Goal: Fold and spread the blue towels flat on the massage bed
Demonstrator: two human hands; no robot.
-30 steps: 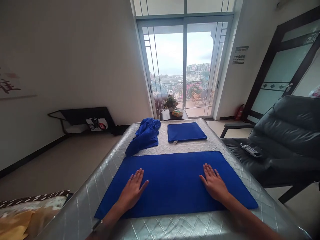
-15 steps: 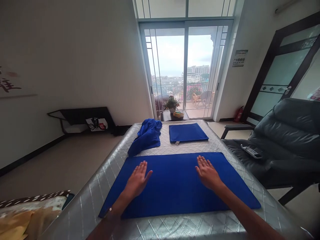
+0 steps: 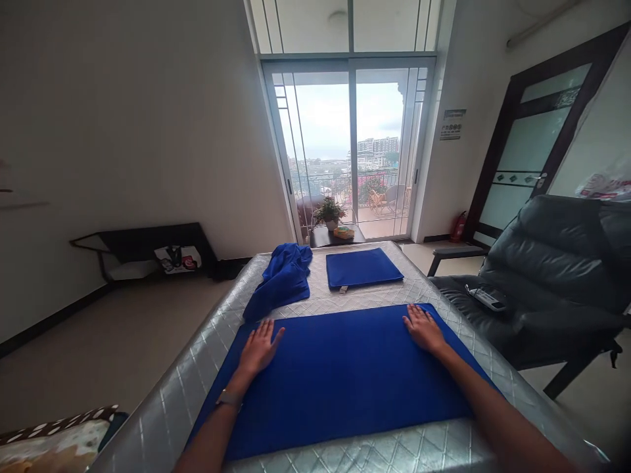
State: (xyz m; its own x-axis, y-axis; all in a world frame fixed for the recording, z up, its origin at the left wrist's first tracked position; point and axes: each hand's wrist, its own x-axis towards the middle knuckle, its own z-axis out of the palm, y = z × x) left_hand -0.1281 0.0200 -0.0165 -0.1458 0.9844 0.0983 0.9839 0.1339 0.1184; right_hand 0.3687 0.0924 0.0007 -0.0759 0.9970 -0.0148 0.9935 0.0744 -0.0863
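A blue cloth [image 3: 340, 381] lies spread flat across the quilted mattress [image 3: 315, 303]. On its left part, near the far edge, my left hand [image 3: 257, 349] rests palm down with the fingers stretched out. My right hand [image 3: 424, 330] lies flat near the cloth's far right corner, fingers extended. Neither hand grips anything. Beyond the cloth sits a neatly folded blue cloth [image 3: 365, 268] with a small white tag at its front edge. A crumpled blue cloth [image 3: 282, 279] is heaped to its left, close to the spread one.
A dark leather armchair [image 3: 552, 263] stands at the right, with a pale device [image 3: 487, 299] on its seat. Past the mattress, a small table [image 3: 320, 236] carries a potted plant [image 3: 330, 210]. Fabric bedding [image 3: 54, 447] shows at lower left.
My hands have moved apart over the spread cloth, the left outward to the left and the right outward to the right, toward its far corner. The camera view has shifted slightly.
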